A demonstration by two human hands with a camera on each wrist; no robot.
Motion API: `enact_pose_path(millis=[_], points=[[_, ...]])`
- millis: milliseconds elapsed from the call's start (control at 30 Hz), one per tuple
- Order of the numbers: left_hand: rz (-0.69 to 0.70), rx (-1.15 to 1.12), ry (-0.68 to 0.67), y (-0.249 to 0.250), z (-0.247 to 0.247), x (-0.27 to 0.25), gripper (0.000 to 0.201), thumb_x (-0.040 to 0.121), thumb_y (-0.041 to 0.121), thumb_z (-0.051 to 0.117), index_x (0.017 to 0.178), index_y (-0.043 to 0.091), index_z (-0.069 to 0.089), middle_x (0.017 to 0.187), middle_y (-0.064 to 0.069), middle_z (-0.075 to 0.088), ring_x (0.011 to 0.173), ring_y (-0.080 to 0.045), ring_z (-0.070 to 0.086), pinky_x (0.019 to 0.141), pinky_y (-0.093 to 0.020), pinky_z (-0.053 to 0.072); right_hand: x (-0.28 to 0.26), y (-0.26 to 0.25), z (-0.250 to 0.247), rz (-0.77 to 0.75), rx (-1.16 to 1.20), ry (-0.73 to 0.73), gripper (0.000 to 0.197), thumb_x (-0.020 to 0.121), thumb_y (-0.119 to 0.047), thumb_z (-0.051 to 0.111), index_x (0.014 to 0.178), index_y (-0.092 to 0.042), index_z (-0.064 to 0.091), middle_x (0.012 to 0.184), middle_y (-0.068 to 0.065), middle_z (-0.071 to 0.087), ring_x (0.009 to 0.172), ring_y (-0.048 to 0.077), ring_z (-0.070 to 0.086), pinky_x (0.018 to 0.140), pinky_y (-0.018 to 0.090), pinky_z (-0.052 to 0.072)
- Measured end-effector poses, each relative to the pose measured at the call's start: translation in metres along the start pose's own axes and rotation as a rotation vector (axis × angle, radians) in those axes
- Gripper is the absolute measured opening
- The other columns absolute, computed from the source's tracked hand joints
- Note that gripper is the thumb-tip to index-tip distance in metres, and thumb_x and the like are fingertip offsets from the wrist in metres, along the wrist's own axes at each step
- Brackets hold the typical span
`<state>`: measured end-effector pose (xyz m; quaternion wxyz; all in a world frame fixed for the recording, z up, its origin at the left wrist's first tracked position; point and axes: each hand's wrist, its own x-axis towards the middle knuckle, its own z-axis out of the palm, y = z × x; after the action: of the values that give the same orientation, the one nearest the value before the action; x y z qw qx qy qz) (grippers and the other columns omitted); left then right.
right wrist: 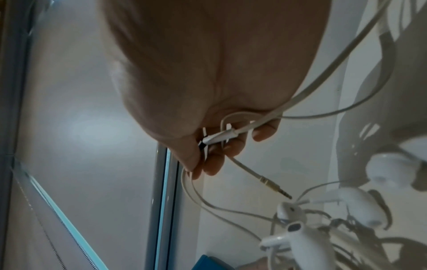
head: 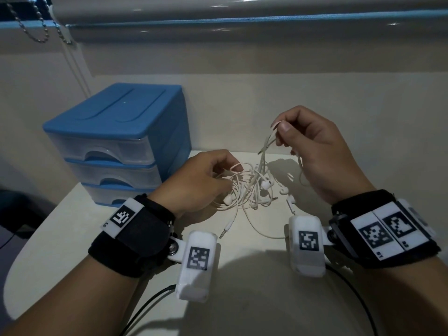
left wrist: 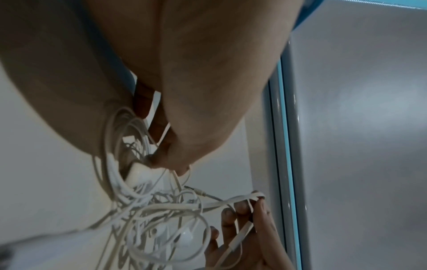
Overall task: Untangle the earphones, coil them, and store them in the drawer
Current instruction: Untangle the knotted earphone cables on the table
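Head view, earphones: a messy white knot of earphones [head: 244,187] lies on the pale table [head: 242,299], between the two hands.
Head view, left hand: the left hand [head: 198,183] is low, on the left side of the knot. Its fingers are curled and pinch some of the wire.
Head view, right hand: the right hand [head: 315,151] is up above the table. Its thumb and fingers are pressed together on a loop of wire, and the wire hangs down to the knot.
Head view, plug: a metal plug [head: 225,229] lies on the table, near the left wrist.
Head view, drawers: a blue drawer box [head: 116,141] stands at the back left. All three drawers are closed.
Left wrist view: the fingertips [left wrist: 166,157] are squeezed together on wire at the top of the knot.
Right wrist view: the fingers [right wrist: 231,146] are wrapped around a flat wire, and another plug [right wrist: 275,187] hangs just below them. White earbuds [right wrist: 360,208] are at the lower right.
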<state>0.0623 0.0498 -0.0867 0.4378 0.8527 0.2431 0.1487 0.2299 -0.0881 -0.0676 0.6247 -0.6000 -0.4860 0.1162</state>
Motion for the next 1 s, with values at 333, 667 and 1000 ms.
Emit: enact_pose_path(millis=[333,667,1000], points=[[0.175,-0.026,-0.128,0.011,-0.001,-0.004,0.051,0.096,0.011,0.067,0.136,0.042,0.059,0.136,0.024,0.061,0.13,0.006,0.053,0.113,-0.027,0.039,0.001,0.003,-0.001,-0.051,-0.118,0.044,0.012,0.101,-0.017,0.061,0.094,-0.021,0.07,0.099,-0.009,0.07,0.097,0.007,0.061,0.095,0.028,0.044],[0.103,-0.011,-0.181,0.012,0.002,-0.004,0.008,0.095,0.014,0.069,0.102,0.017,0.072,0.093,0.007,0.074,0.079,0.0,0.064,0.076,-0.017,0.049,0.004,-0.001,-0.003,-0.068,0.051,0.384,0.012,0.103,-0.011,0.054,0.101,-0.013,0.066,0.09,-0.002,0.066,0.08,0.004,0.06,0.07,0.015,0.046],[0.019,-0.136,-0.021,0.013,0.001,-0.001,0.041,0.084,0.039,0.053,0.084,0.003,0.073,0.092,-0.013,0.074,0.093,-0.035,0.067,0.095,-0.055,0.049,0.009,0.006,-0.01,-0.012,0.187,0.617,0.016,0.102,-0.014,0.053,0.091,-0.021,0.063,0.081,0.003,0.06,0.067,0.015,0.052,0.058,0.023,0.04]])
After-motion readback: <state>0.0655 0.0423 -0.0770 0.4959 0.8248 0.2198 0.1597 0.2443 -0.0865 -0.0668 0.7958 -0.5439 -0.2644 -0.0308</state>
